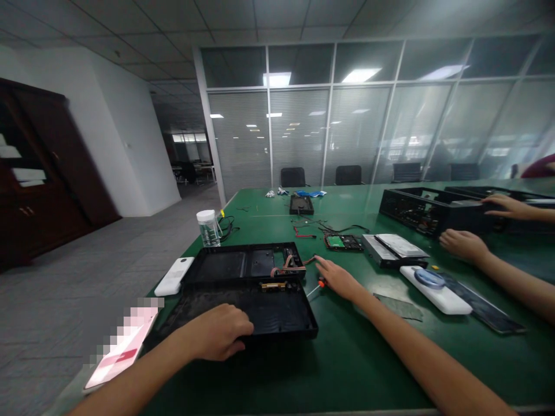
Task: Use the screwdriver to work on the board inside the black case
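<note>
A black plastic casing (277,315) lies opened out before me, its two halves side by side, the far one holding a ribbon of coloured wires (290,269). My left hand (221,332) is closed, with curled fingers at the near rim of the front half. To the right of the casing, my right hand (340,280) has a screwdriver (321,283) tucked under its fingers, orange at the handle, its thin shaft pointing toward the casing. The fingertips of that hand are at the end of the wires. Its palm is hidden.
Another person's hands (466,245) are at a black computer case (427,211) on the right. A circuit board (342,241), a drive-like metal box (396,248) and a white device (436,289) lie right of me. A clear jar (208,228) and white phone-like object (174,276) stand left.
</note>
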A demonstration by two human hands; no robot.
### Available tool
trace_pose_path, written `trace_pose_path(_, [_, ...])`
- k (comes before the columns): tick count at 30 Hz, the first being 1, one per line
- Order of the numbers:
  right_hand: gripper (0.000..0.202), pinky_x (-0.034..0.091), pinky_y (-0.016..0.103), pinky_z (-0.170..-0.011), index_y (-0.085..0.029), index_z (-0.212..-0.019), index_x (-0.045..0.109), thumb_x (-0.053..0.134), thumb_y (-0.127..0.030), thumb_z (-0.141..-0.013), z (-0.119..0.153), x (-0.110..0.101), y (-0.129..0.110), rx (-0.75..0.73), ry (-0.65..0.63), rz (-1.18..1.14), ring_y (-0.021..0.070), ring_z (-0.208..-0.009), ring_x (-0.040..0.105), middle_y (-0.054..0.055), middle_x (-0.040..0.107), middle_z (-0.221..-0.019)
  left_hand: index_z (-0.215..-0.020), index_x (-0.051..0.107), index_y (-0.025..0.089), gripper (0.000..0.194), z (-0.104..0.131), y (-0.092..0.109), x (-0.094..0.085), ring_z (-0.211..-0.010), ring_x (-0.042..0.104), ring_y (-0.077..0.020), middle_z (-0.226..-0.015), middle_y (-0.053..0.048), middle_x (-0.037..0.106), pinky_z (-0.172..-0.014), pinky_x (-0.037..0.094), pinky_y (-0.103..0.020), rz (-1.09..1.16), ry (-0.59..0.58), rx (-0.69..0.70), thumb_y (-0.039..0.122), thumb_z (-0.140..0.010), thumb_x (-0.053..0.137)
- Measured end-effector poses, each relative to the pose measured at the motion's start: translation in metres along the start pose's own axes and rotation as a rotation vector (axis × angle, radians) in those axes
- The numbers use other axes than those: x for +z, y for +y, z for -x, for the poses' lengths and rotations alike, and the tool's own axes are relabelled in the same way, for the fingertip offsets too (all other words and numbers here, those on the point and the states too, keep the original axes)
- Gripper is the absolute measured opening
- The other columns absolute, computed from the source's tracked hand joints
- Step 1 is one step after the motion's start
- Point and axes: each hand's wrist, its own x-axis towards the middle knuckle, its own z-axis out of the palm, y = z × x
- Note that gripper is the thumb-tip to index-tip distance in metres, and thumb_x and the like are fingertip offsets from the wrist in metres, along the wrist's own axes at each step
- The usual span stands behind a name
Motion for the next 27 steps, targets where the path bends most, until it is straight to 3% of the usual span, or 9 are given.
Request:
trace_pose_path(5, [0.036,0.038,0.042,-0.096,-0.012,-0.111,0.055,0.045,-0.009,-0.077,0.019,0.003,0.042,0.148,-0.036,-0.047,0.0251,-0.115,0.044,0.015,0.048,-0.124,-0.08,0.063,0.02,0.012,-0.019,-0.007,0.019,-0.078,0.06,-0.0211,-0.079,-0.004,0.065,-0.068,0.045,-0.029,0.007,-0.11,-0.068,0.027,-0.07,0.066])
trace_pose_path(8, [0.034,0.037,0.041,-0.097,-0.011,-0.11,0.056,0.046,-0.013,-0.077,0.019,0.007,0.051,0.166,-0.025,-0.144,0.0236,-0.112,0.046,0.015,0.051,-0.119,-0.074,0.065,0.018,0.025,-0.047,-0.016,0.018,-0.068,0.061,-0.0217,-0.069,-0.005,0.064,-0.057,0.045,-0.027,0.072,-0.272,-0.168,0.041,-0.064,0.069])
trace_pose_path(10, [0.033,0.038,0.041,-0.096,-0.012,-0.109,0.057,0.047,-0.014,-0.078,0.019,0.009,0.05,0.161,-0.011,-0.217,0.0228,-0.11,0.048,0.014,0.053,-0.116,-0.077,0.066,0.017,0.037,-0.072,-0.024,0.014,-0.062,0.06,-0.0203,-0.067,-0.005,0.064,-0.053,0.044,-0.026,0.148,-0.31,-0.162,0.053,-0.066,0.064])
trace_pose_path(11, [0.031,0.038,0.041,-0.096,-0.013,-0.108,0.057,0.047,-0.015,-0.078,0.018,0.01,0.047,0.158,-0.004,-0.251,0.0226,-0.109,0.048,0.014,0.054,-0.115,-0.081,0.066,0.017,0.041,-0.087,-0.028,0.012,-0.064,0.06,-0.02,-0.071,-0.006,0.064,-0.055,0.046,-0.027,0.165,-0.252,-0.123,0.055,-0.07,0.059])
trace_pose_path(13, [0.029,0.039,0.041,-0.094,-0.014,-0.106,0.058,0.048,-0.016,-0.078,0.017,0.009,0.041,0.158,0.008,-0.304,0.0222,-0.107,0.049,0.013,0.055,-0.113,-0.088,0.065,0.016,0.037,-0.119,-0.034,0.012,-0.078,0.06,-0.021,-0.083,-0.008,0.064,-0.069,0.047,-0.03,0.12,-0.011,-0.012,0.05,-0.078,0.054])
trace_pose_path(16, [0.028,0.039,0.04,-0.093,-0.015,-0.104,0.059,0.048,-0.016,-0.078,0.014,0.005,0.031,0.165,0.015,-0.341,0.0215,-0.107,0.049,0.013,0.056,-0.112,-0.093,0.063,0.014,0.027,-0.16,-0.039,0.022,-0.108,0.048,-0.0257,-0.11,-0.013,0.057,-0.093,0.038,-0.037,-0.02,0.321,0.133,0.036,-0.079,0.058])
trace_pose_path(20, [0.027,0.039,0.039,-0.093,-0.017,-0.103,0.059,0.048,-0.015,-0.078,0.01,-0.001,0.023,0.16,-0.008,-0.364,0.0205,-0.106,0.049,0.011,0.056,-0.11,-0.105,0.057,0.012,0.028,-0.185,-0.046,0.049,-0.114,0.043,-0.0228,-0.116,-0.012,0.054,-0.101,0.033,-0.037,-0.059,0.435,0.259,0.023,-0.079,0.058])
trace_pose_path(23, [0.026,0.039,0.038,-0.092,-0.016,-0.101,0.059,0.048,-0.014,-0.078,0.008,-0.003,0.02,0.149,-0.024,-0.366,0.0201,-0.105,0.049,0.011,0.057,-0.109,-0.111,0.053,0.013,0.029,-0.185,-0.053,0.07,-0.114,0.044,-0.0205,-0.119,-0.011,0.053,-0.1,0.035,-0.037,0.013,0.527,0.224,0.022,-0.083,0.052])
trace_pose_path(27, [0.026,0.039,0.037,-0.092,-0.016,-0.102,0.059,0.048,-0.016,-0.079,0.008,-0.001,0.021,0.15,-0.031,-0.366,0.0199,-0.105,0.049,0.011,0.056,-0.109,-0.093,0.062,0.015,0.016,-0.186,-0.055,0.085,-0.111,0.046,-0.0202,-0.112,-0.009,0.056,-0.098,0.036,-0.038,0.11,0.589,0.177,0.025,-0.083,0.053])
